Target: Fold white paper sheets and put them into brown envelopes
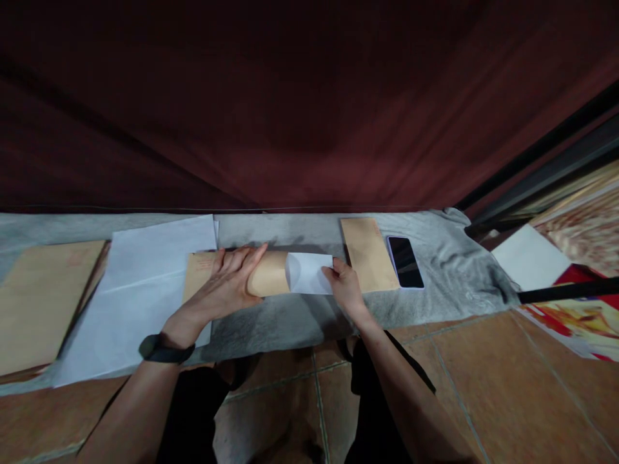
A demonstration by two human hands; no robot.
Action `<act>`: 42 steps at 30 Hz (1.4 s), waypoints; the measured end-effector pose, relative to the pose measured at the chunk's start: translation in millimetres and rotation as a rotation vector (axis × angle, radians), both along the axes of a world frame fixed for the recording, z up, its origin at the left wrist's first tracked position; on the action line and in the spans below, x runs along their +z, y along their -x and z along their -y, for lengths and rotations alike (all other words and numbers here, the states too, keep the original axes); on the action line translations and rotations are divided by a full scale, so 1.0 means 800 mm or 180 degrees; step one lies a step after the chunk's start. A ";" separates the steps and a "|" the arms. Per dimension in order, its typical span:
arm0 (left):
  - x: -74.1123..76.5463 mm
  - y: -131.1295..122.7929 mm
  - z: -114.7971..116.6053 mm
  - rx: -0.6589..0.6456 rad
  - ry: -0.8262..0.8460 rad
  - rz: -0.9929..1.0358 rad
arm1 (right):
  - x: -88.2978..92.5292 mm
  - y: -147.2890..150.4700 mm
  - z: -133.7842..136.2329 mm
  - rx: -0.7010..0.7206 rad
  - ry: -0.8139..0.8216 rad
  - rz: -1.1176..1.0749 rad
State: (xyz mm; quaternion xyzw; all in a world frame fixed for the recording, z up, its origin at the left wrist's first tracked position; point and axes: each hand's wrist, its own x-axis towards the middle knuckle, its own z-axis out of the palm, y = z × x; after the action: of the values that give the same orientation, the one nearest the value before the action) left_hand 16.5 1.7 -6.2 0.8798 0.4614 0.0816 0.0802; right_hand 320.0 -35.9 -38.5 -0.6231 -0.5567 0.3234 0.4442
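Note:
My left hand [227, 283] grips a brown envelope [271, 274] lying on a grey cloth [290, 316], fingers over its top and thumb beneath, bulging its mouth open. My right hand [343, 283] pinches the end of a folded white sheet [309, 272] that sticks out of the envelope's open right end. A dark band sits on my left wrist [164, 351].
Large white sheets [140, 290] and a stack of brown envelopes [39, 303] lie at the left. Another brown envelope [367, 254] and a dark phone [405, 261] lie at the right. A dark red curtain [290, 103] hangs behind. Tiled floor [483, 386] lies in front.

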 end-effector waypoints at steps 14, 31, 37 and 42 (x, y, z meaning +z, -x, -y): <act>0.006 -0.030 0.010 -0.0282 -0.0092 0.0091 | -0.006 0.033 0.004 0.0114 0.0071 -0.0181; 0.005 -0.052 0.013 -0.0580 -0.0268 0.0175 | -0.010 0.045 -0.002 0.0339 0.0699 -0.0511; 0.005 -0.051 0.011 -0.0551 -0.0208 0.0211 | -0.013 0.044 -0.001 0.0217 0.0718 -0.0593; 0.005 -0.052 0.011 -0.0570 -0.0187 0.0213 | -0.011 0.043 0.001 0.0084 0.0697 -0.0621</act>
State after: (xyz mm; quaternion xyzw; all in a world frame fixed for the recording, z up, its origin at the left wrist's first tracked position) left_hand 58.4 -7.5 -1.9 0.9162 0.3755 0.1169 0.0767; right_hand 285.8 -36.3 -47.5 -0.6260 -0.4805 0.4470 0.4213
